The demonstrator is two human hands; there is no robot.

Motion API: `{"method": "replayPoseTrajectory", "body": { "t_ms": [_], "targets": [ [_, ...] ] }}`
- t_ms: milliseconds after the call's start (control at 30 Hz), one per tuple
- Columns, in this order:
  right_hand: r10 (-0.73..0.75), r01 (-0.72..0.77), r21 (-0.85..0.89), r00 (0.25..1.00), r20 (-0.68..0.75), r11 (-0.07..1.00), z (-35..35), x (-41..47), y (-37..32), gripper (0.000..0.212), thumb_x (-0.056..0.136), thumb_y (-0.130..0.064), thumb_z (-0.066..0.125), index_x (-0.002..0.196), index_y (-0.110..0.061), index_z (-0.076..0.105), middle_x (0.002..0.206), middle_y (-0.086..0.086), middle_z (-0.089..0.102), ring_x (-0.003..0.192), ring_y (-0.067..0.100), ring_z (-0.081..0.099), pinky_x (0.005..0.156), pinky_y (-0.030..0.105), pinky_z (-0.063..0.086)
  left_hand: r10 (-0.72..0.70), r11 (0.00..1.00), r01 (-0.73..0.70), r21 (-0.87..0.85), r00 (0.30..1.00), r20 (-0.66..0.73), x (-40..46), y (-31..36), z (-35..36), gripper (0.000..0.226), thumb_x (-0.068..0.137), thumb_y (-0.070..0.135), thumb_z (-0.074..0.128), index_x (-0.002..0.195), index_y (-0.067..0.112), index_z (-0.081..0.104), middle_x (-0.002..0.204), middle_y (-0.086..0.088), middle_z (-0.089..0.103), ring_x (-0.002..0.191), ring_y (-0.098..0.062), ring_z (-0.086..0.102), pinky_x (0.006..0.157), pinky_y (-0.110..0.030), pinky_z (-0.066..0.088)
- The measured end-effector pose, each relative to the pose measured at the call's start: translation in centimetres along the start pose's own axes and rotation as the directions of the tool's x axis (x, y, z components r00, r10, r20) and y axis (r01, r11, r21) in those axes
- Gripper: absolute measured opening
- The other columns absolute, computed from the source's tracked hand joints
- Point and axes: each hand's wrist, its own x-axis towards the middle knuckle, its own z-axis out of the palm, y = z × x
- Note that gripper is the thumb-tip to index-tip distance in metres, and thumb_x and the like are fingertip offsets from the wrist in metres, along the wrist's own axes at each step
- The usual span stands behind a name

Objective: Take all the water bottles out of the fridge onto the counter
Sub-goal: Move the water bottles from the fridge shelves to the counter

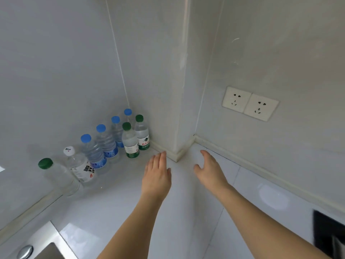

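Head view: eight water bottles are seen standing upright on the white surface (115,206) in the corner, lined along the left wall. Four blue-capped bottles (93,152) are ranged in a row toward the corner, with two green-capped, green-labelled bottles (130,143) set just beside them nearer the wall column. A white-capped bottle (80,165) and a clear green-capped bottle (57,174) are placed at the near end of the row. Both bare hands are held over the surface with nothing gripped: the left hand (156,176) is stretched flat, fingers (158,159) straight and together, near the green-labelled pair; the right hand (209,169) is spread loosely beside the column. A double wall socket (250,103) is mounted on the right wall, and a sink edge (37,243) is visible at lower left.
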Motion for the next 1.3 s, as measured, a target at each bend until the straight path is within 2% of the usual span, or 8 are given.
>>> {"method": "replayPoseTrajectory", "body": {
  "t_ms": [300, 467, 600, 767, 867, 1000, 1133, 1300],
  "targets": [
    [0.198, -0.211, -0.091, 0.971, -0.138, 0.973, -8.0, -7.5, 10.0, 0.057, 0.097, -0.024, 0.045, 0.150, -0.017, 0.026, 0.156, 0.001, 0.027, 0.140, 0.017, 0.031, 0.112, 0.031, 0.031, 0.323, 0.944, -0.331, 0.010, 0.925, 0.203, -1.4, 10.4, 4.5, 0.056, 0.104, 0.029, 0.031, 0.155, 0.014, 0.012, 0.160, -0.002, 0.017, 0.149, -0.023, 0.009, 0.122, -0.038, 0.010],
    [0.294, -0.316, -0.046, 0.919, -0.262, 0.948, -13.6, -13.9, 14.8, 0.056, 0.096, -0.022, 0.048, 0.149, -0.012, 0.031, 0.151, 0.004, 0.037, 0.139, 0.017, 0.033, 0.113, 0.028, 0.020, 0.500, 0.860, -0.510, -0.029, 0.830, 0.248, -4.5, 19.0, 5.7, 0.056, 0.105, 0.030, 0.028, 0.155, 0.013, 0.011, 0.162, -0.003, 0.015, 0.150, -0.023, 0.006, 0.123, -0.038, 0.003],
    [0.299, -0.325, -0.008, 0.879, -0.371, 0.946, -17.9, -19.7, 17.2, 0.055, 0.095, -0.018, 0.050, 0.147, -0.010, 0.034, 0.149, 0.006, 0.040, 0.136, 0.021, 0.038, 0.109, 0.028, 0.030, 0.619, 0.776, -0.629, -0.045, 0.746, 0.246, -7.2, 26.0, 6.4, 0.054, 0.105, 0.031, 0.029, 0.154, 0.013, 0.015, 0.162, -0.003, 0.015, 0.150, -0.023, 0.006, 0.123, -0.037, 0.001],
    [0.410, -0.425, 0.093, 0.757, -0.509, 0.901, -23.2, -30.5, 22.1, 0.057, 0.095, -0.020, 0.055, 0.148, -0.023, 0.032, 0.148, 0.000, 0.042, 0.128, 0.020, 0.050, 0.105, 0.033, 0.040, 0.793, 0.590, -0.803, -0.088, 0.555, 0.251, -14.5, 36.3, 7.0, 0.053, 0.105, 0.028, 0.028, 0.154, 0.013, 0.015, 0.162, -0.004, 0.014, 0.150, -0.024, 0.007, 0.123, -0.038, 0.002],
    [0.455, -0.468, 0.135, 0.686, -0.567, 0.873, -25.5, -36.9, 24.7, 0.059, 0.095, -0.022, 0.055, 0.149, -0.018, 0.031, 0.150, 0.003, 0.040, 0.134, 0.020, 0.043, 0.109, 0.033, 0.035, 0.859, 0.486, -0.867, -0.111, 0.451, 0.242, -18.9, 41.4, 7.2, 0.052, 0.105, 0.028, 0.030, 0.153, 0.012, 0.019, 0.161, -0.006, 0.017, 0.149, -0.025, 0.010, 0.123, -0.039, 0.003],
    [0.531, -0.545, 0.204, 0.552, -0.642, 0.813, -27.9, -47.1, 28.2, 0.056, 0.095, -0.021, 0.053, 0.147, -0.018, 0.033, 0.141, 0.003, 0.050, 0.120, 0.020, 0.055, 0.101, 0.032, 0.042, 0.940, 0.310, -0.938, -0.153, 0.277, 0.200, -27.0, 48.8, 7.3, 0.050, 0.105, 0.029, 0.031, 0.152, 0.012, 0.022, 0.159, -0.007, 0.021, 0.148, -0.025, 0.015, 0.123, -0.040, 0.006],
    [0.585, -0.582, 0.295, 0.405, -0.703, 0.757, -29.9, -56.8, 31.2, 0.051, 0.092, -0.018, 0.055, 0.141, -0.019, 0.040, 0.137, 0.001, 0.051, 0.127, 0.022, 0.050, 0.103, 0.033, 0.041, 0.986, 0.145, -0.965, -0.220, 0.123, 0.110, -35.5, 55.5, 6.8, 0.050, 0.105, 0.030, 0.034, 0.151, 0.013, 0.028, 0.157, -0.005, 0.029, 0.145, -0.024, 0.022, 0.122, -0.040, 0.012],
    [0.583, -0.652, 0.307, 0.257, -0.770, 0.693, -31.7, -69.1, 33.7, 0.058, 0.096, -0.021, 0.050, 0.149, -0.013, 0.029, 0.153, 0.005, 0.035, 0.139, 0.020, 0.035, 0.113, 0.030, 0.028, 0.998, -0.062, -0.957, -0.282, -0.065, 0.000, -46.1, 63.1, 5.7, 0.048, 0.103, 0.026, 0.039, 0.148, 0.009, 0.034, 0.153, -0.009, 0.033, 0.143, -0.027, 0.026, 0.121, -0.040, 0.016]
  ]
}}
